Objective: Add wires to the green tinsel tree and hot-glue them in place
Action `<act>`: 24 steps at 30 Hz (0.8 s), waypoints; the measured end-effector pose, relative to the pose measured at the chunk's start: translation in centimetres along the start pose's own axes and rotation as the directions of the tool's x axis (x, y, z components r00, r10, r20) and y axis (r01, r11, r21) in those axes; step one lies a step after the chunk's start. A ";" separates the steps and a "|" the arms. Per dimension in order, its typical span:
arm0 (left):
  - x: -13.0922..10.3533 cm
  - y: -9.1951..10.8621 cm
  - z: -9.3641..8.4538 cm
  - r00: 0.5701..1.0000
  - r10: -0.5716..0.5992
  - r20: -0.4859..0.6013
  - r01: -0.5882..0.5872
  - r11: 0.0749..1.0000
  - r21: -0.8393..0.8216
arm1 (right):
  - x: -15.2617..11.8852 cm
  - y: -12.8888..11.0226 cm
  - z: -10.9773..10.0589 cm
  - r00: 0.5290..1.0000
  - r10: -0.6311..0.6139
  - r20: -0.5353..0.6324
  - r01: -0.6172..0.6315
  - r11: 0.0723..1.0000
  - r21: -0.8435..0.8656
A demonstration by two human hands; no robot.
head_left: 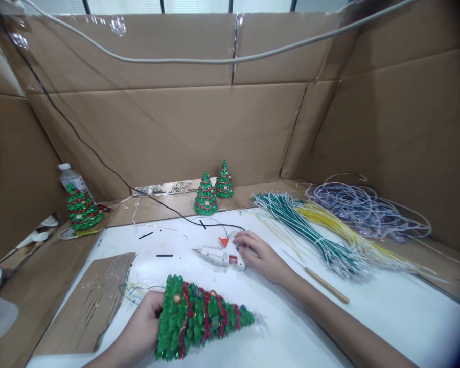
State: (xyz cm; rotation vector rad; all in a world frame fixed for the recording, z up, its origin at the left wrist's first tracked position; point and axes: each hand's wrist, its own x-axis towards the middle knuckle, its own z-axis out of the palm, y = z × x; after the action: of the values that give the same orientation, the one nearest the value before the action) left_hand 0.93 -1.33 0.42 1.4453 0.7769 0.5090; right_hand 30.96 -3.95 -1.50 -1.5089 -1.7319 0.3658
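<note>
My left hand (147, 317) grips the base end of a large green tree ornament (199, 319) with red garland, which lies on its side with its tip pointing right. Thin wires (136, 292) come out near that hand. At the white glue gun (222, 257), my right hand (255, 250) has its bent fingers on the handle end. The gun lies on the white table (291, 317), nozzle to the left, with an orange trigger. How firmly the right fingers hold it is hard to see.
Small trees (206, 197) stand at the back, another tree (80, 209) by a bottle (74, 179) at left. Cardboard (95, 301) lies front left. Green wires (310, 230), yellow wires (337, 227), clear coiled wires (360, 204) and a wooden-handled tool (327, 286) are at right.
</note>
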 end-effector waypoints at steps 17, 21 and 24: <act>0.1 0.5 -0.2 0.999 -0.020 0.026 0.021 0.999 -0.026 | 0.0 0.8 0.2 1.000 -0.009 0.005 0.009 1.000 -0.003; 0.1 0.7 -0.2 0.999 -0.013 0.036 0.014 1.000 -0.027 | 0.0 0.6 0.1 1.000 -0.005 0.005 0.005 1.000 -0.010; 0.1 0.7 -0.2 0.999 -0.028 0.030 0.029 0.999 -0.034 | 0.0 0.6 0.1 1.000 -0.005 0.006 0.005 1.000 -0.013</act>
State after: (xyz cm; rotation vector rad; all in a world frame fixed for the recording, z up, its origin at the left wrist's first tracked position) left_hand 0.97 -1.02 1.06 1.4048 0.7609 0.4767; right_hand 31.32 -3.78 -2.00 -1.5138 -1.7454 0.3574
